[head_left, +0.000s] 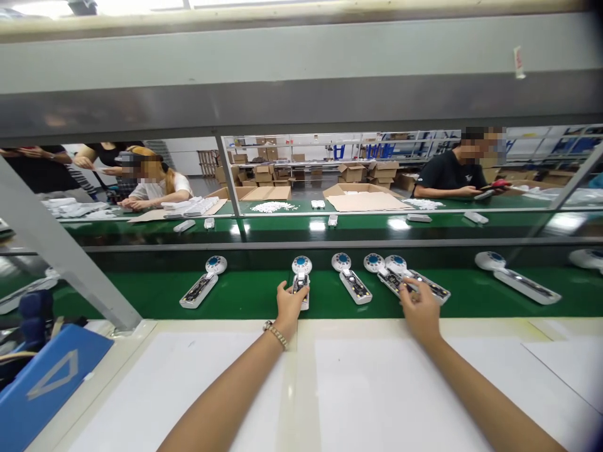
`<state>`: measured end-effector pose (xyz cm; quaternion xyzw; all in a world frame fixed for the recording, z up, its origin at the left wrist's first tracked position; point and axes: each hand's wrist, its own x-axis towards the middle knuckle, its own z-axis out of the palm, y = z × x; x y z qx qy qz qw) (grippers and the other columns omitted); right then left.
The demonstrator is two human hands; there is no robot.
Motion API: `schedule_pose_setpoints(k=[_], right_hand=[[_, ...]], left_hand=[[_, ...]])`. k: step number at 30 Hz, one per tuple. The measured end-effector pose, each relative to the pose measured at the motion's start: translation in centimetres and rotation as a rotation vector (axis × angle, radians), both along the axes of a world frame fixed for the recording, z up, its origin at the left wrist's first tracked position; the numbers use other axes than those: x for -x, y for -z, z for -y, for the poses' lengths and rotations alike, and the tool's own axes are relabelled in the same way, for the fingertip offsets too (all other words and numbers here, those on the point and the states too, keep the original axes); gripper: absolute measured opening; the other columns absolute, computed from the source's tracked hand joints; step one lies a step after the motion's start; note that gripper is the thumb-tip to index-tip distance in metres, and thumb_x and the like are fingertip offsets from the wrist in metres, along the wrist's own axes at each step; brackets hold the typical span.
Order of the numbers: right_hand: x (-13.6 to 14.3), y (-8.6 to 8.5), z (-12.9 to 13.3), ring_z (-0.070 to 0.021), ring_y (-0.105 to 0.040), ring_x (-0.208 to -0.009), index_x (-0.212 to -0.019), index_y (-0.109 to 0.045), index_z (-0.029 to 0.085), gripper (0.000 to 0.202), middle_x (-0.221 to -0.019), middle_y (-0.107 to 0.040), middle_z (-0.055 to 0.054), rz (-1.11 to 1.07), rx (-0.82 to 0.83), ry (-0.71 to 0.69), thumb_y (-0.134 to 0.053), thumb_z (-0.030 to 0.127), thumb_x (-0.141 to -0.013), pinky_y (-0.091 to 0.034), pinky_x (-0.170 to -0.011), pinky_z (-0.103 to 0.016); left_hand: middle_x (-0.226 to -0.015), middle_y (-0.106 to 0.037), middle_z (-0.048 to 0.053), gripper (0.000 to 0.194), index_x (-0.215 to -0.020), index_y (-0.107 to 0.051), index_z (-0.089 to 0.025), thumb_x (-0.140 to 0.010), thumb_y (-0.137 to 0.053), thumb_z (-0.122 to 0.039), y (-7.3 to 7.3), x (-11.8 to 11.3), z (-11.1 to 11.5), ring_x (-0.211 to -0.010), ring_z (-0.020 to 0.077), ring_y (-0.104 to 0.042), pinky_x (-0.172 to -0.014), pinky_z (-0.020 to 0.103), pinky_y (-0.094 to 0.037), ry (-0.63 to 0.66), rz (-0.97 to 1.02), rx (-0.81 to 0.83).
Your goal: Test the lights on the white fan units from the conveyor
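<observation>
On the green belt lie several white handheld devices, each with a round head with a blue centre and a long housing whose circuit board is exposed. My left hand [291,306] is closed around the housing of one such device [301,266], its head pointing away from me. To the right, my right hand [423,311] has thumb and fingers pinched at the lower end of one of two crossing devices [396,263]. Its fingers partly hide both housings. Between my hands another device [351,281] lies untouched, and one more [202,285] lies left of my left hand.
A white work surface [358,389] runs along the near side of the green belt [254,295]. A blue bin [61,383] and a slanted metal post [66,245] stand at left. Beyond are a second belt, small white parts [272,206], cardboard boxes and several people.
</observation>
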<state>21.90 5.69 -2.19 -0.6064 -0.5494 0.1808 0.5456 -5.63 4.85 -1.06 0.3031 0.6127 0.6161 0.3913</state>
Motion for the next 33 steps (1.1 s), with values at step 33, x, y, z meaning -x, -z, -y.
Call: schedule_pose_setpoints(k=[33], right_hand=[[5.3,-2.1,6.6,-0.0196,-0.064,-0.068,-0.136,-0.021,0.032,0.077,-0.084,-0.066,-0.002,-0.856,0.597,-0.841,-0.064,0.029,-0.072,-0.049,-0.061,-0.031]], left_hand=[[-0.079,-0.057,0.001,0.042,-0.100,-0.038,-0.023,-0.065,-0.063,-0.022,-0.7,-5.2,4.0,-0.057,0.0168,-0.060,-0.052,0.029,-0.049,0.569,0.297,-0.033]])
